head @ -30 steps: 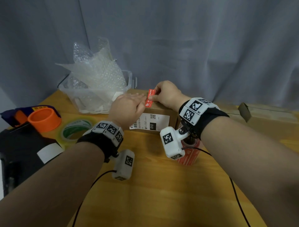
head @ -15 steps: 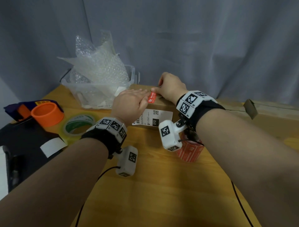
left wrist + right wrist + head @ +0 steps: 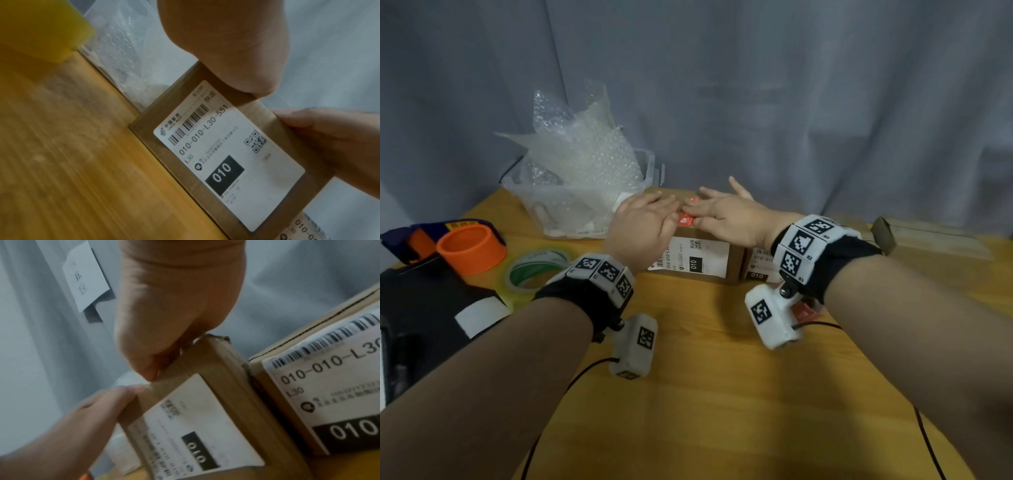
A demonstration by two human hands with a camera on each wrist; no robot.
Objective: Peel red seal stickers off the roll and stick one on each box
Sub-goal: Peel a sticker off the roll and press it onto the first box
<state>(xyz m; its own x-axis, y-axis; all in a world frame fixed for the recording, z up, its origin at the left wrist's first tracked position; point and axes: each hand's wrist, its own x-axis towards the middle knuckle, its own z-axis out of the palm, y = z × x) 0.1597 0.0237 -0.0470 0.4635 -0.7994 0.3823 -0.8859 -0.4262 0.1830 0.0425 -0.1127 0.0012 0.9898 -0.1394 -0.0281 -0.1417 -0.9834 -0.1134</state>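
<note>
The red seal sticker (image 3: 687, 219) lies on the top front edge of the cardboard box (image 3: 698, 257), and it folds a little over that edge. Both hands meet on it. The left hand (image 3: 642, 224) lies flat on the top of the box with straight fingers, and its fingertips touch the left end of the sticker. The right hand (image 3: 726, 214) also has spread, straight fingers and presses the right end. Neither grip closes around anything; the fingers only push down. In the wrist views the sticker itself is hidden behind the hands, so I cannot tell if it lies fully flat.

I judge that this box is almost finished: the sticker is placed and only the smoothing is left. Just beside the right hand stands a second box (image 3: 758, 265), which touches the first one. No red sticker shows on its visible side, so it probably still waits. Under the right wrist a bit of the red sticker roll (image 3: 804, 312) shows on the surface (image 3: 705, 394).

Farther out on the left stand a clear bin (image 3: 544, 202) with bubble wrap (image 3: 582, 150), a tape roll (image 3: 534, 269) and an orange ring (image 3: 470, 248).
</note>
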